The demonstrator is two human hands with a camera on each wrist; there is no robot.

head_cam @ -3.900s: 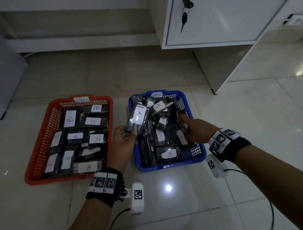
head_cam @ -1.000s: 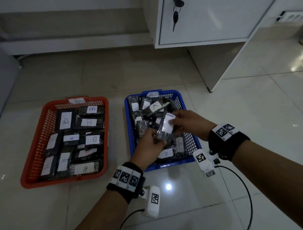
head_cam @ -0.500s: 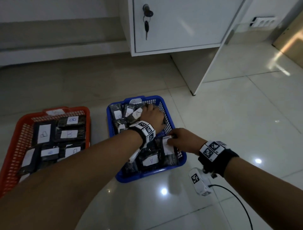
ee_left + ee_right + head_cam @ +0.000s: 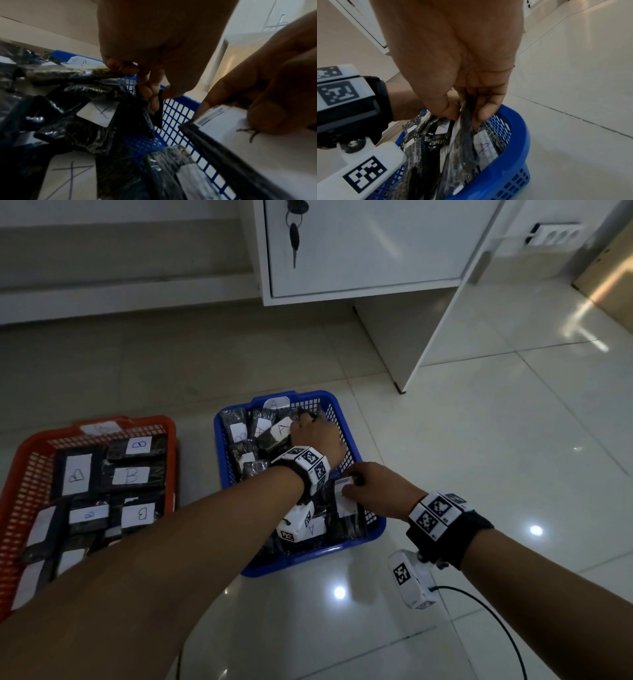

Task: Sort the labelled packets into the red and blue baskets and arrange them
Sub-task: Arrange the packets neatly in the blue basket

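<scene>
- Sitting on edge in the near right part of the blue basket (image 4: 375,537): one labelled packet (image 4: 343,498), white label facing up, pinched at its top edge by the right hand (image 4: 378,491) between thumb and fingers.
- Reaching across to the far right corner of the same basket: left hand (image 4: 317,436), grip closed on a thin dark packet edge (image 4: 158,112) right by the mesh wall; can't make out any letter on that one.
- Filling the rest of the blue basket: black packets with "A" labels (image 4: 282,430), jumbled and overlapping.
- Sitting just left of it on the tiled floor (image 4: 479,440): red basket (image 4: 20,474), with "B" packets (image 4: 132,475) laid flat in rows.
- Standing behind both: white cabinet (image 4: 370,248), keys (image 4: 294,234) hanging in the lock.
</scene>
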